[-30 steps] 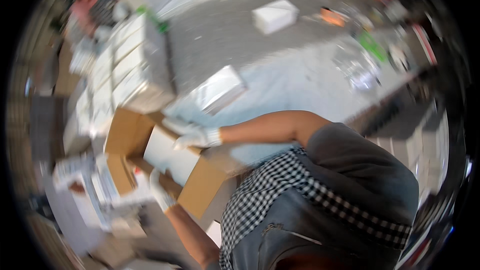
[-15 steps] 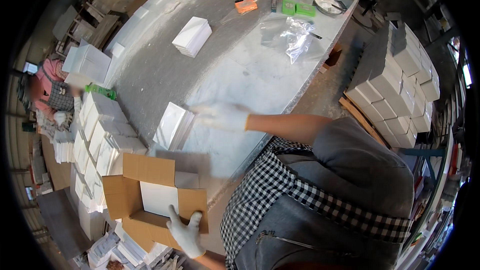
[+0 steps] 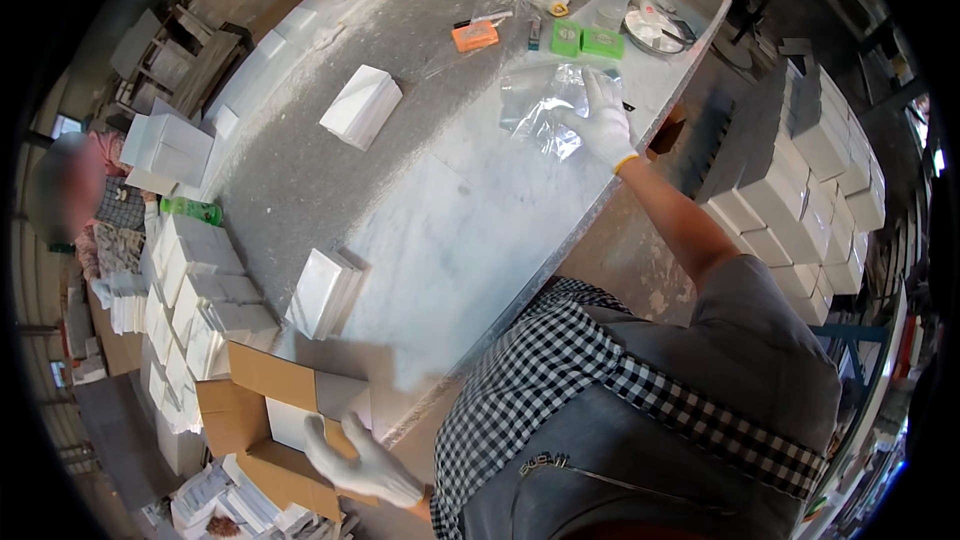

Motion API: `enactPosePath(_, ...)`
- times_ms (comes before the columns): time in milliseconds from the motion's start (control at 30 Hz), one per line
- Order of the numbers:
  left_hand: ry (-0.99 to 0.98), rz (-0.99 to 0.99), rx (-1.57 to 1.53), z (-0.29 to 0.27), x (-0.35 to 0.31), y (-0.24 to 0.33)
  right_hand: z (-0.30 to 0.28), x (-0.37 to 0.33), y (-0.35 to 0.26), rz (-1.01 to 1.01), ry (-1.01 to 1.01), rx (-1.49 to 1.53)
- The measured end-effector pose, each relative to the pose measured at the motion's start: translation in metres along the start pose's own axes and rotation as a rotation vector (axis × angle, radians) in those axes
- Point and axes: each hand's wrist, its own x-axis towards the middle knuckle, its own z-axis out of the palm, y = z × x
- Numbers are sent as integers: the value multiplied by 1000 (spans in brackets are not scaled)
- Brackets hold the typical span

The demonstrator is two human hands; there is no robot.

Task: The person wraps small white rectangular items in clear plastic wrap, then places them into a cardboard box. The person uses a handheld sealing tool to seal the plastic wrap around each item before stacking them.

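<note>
Item 1 – my right hand (image 3: 603, 125), white glove, arm stretched far across grey table (image 3: 300, 180), fingers spread flat on clear plastic bag (image 3: 545, 110); nothing gripped that I can see
Item 2 – my left hand (image 3: 365, 460), gloved, fingers loosely spread, resting on flap of open cardboard box (image 3: 262, 410) below table edge; white box (image 3: 325, 292) lying on table corner just above carton

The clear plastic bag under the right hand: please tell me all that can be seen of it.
The bag is thin, clear, crinkled film with shiny folds, apparently empty. It lies flat on the grey-white table near the far right edge, just in front of two green packs. The gloved right hand rests its fingers on the bag's right side; nothing else touches it.
</note>
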Motion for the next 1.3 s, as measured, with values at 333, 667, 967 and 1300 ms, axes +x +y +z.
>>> enactPosePath(333, -454, 382, -297, 122, 13, 147, 5, 95, 18, -176, -188, 176)
enactPosePath(667, -681, 545, -231, 164, -2, 177, 115, 260, -66, -743, -80, -453)
enactPosePath(967, -780, 361, -153, 167, -13, 141, 132, 268, -74, -897, -294, -301)
enactPosePath(1300, -406, 567, -219, 181, 75, 170, -11, 106, -126, -1358, -329, 256)
